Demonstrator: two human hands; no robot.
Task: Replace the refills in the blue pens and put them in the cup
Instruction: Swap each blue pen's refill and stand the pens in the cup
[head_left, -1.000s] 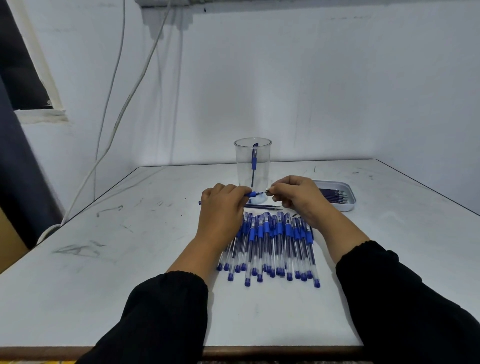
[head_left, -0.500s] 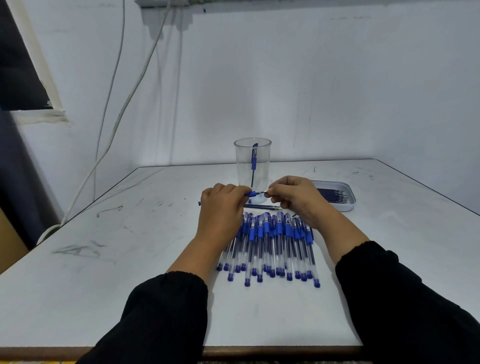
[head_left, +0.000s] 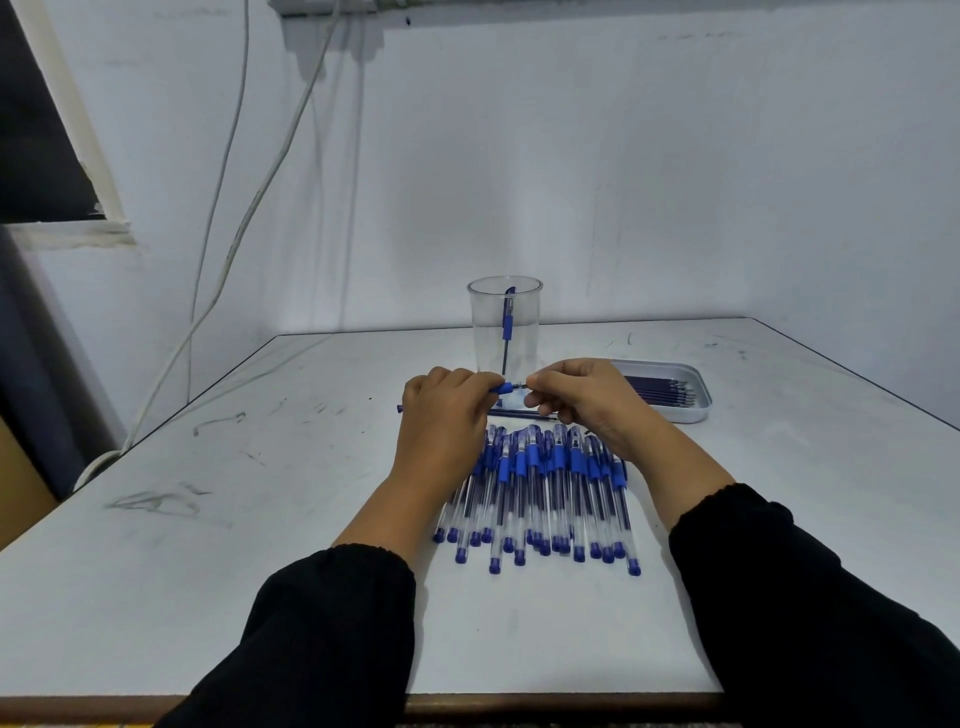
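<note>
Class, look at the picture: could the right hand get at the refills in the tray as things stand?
Probably yes, once freed. The tray lies open-topped just beyond the right hand with nothing between, but that hand now pinches the tip of the pen the left hand holds.

I sit at a scuffed white table (head_left: 171, 545) with a brown front edge, set in a corner of plain white walls (head_left: 623, 182), with pale cables (head_left: 249, 218) hanging down on my left beside a dark window (head_left: 36, 145) and its sill.
</note>
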